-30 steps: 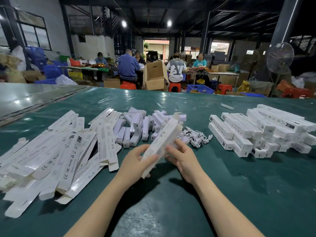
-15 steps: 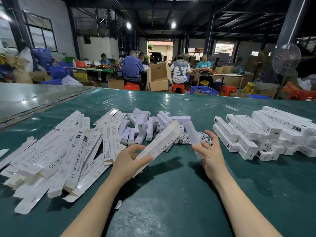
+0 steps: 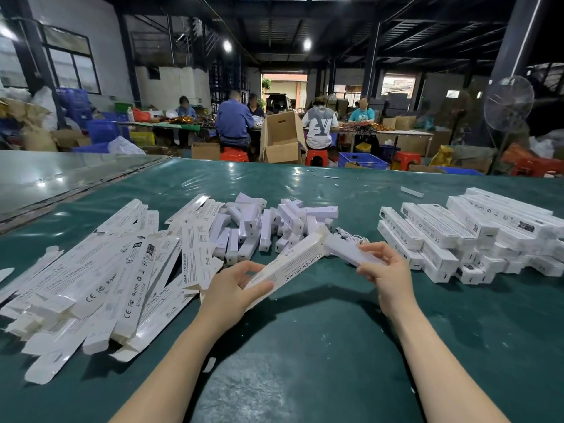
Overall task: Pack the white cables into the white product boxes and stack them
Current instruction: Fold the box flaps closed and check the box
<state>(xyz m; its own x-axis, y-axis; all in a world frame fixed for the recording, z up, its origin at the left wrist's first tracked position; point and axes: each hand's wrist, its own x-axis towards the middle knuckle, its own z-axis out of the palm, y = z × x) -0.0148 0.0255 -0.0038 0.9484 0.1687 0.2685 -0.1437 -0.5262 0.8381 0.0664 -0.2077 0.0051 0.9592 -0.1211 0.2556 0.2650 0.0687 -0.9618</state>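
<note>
Long white box [image 3: 287, 264] tilted, slim white bar [image 3: 348, 251] at its open end

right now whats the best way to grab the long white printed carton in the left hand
Grip the long white printed carton across its narrow sides at the near end, from below-left, as the left hand does. Its far open end faces the white bar in the right hand.

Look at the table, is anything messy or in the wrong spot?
Mostly just work mess. One small white piece lies alone far back on the green table, away from every pile. The flat unfolded boxes on the left are strewn crisscross, while the packed boxes on the right are stacked fairly neatly.
</note>
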